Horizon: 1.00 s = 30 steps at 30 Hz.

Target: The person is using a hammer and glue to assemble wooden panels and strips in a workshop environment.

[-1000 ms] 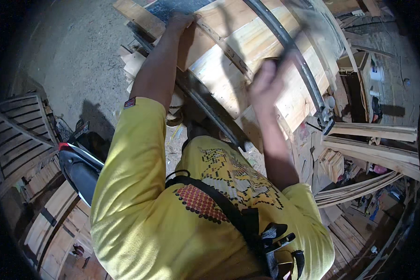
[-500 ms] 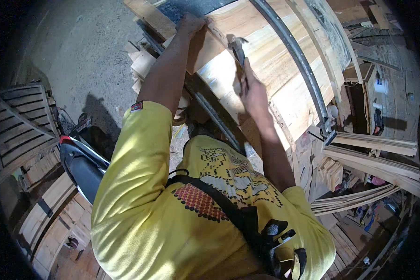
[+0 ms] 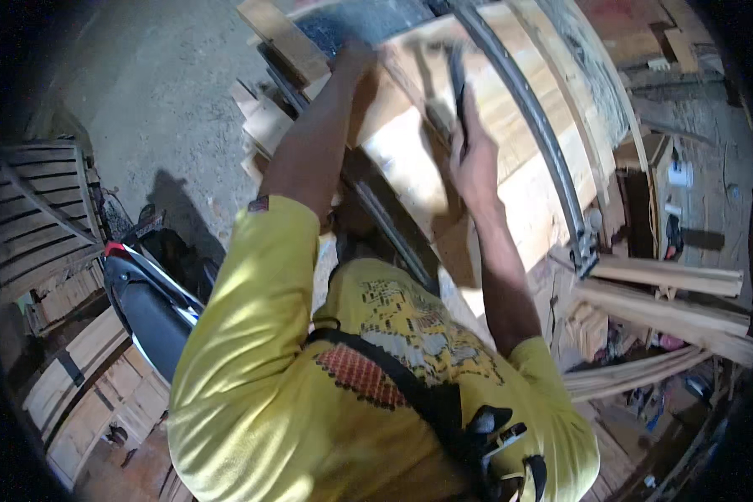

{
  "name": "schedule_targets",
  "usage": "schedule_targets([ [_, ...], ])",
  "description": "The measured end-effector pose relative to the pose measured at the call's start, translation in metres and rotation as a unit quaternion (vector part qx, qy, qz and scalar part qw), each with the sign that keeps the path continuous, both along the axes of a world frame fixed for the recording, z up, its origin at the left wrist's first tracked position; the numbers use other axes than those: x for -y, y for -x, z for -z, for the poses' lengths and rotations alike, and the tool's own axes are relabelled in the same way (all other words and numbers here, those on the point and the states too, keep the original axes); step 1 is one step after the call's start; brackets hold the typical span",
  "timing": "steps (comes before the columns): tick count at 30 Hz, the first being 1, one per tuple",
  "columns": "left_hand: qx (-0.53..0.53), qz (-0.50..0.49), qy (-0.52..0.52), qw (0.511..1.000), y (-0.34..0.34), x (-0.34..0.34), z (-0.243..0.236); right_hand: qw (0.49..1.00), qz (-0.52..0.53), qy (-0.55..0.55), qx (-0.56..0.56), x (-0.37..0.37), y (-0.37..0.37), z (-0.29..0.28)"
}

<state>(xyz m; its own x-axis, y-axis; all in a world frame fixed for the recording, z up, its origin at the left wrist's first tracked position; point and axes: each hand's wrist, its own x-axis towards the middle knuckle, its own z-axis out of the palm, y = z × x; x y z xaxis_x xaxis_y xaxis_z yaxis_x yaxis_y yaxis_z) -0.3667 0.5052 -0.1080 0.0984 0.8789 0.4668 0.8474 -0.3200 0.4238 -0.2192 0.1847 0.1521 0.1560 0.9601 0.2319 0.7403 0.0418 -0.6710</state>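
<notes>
My right hand point(image 3: 477, 163) is closed round the dark handle of a hammer point(image 3: 458, 79), whose head is blurred by motion. It is over a curved panel of pale wooden boards point(image 3: 510, 117). My left hand point(image 3: 356, 58) is at the panel's far left, by the upper end of a narrow wooden strip point(image 3: 406, 79) on the boards. Its fingers are smeared and partly hidden, so I cannot make out whether they hold anything. A dark curved metal bar point(image 3: 531, 105) crosses the panel to the right of the hammer.
Another metal bar point(image 3: 389, 222) runs along the panel's near edge. Wooden planks point(image 3: 665, 274) jut out at the right, above bent laminated strips point(image 3: 640, 374). A motorbike seat point(image 3: 146, 305) is close on my left, with a slatted wooden frame point(image 3: 42, 209) beyond it.
The hammer and my right hand have shifted up and to the right in the picture, and the hammer has blurred. My left hand stays by the strip's far end; the whole view has shifted slightly.
</notes>
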Motion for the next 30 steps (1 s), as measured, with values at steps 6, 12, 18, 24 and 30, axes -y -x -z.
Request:
schedule_targets([
  [6,0.163,0.047,0.349,0.922,-0.057,0.047,-0.086,0.987,0.021,0.13,0.09,0.023,-0.053,0.074],
  [12,0.167,0.002,0.285,0.944,-0.039,0.016,-0.025,0.988,0.084,-0.132,-0.016,0.03,-0.014,0.025],
  [18,0.122,0.056,0.272,0.953,-0.037,0.014,-0.024,0.987,0.072,0.144,-0.008,0.061,-0.023,0.017],
  [24,0.178,0.092,0.363,0.91,-0.028,0.012,-0.054,0.983,0.124,-0.131,-0.036,0.053,-0.008,-0.021],
  [30,0.23,0.173,0.299,0.91,-0.018,-0.008,-0.048,0.974,0.049,0.217,0.041,0.06,-0.006,0.026],
])
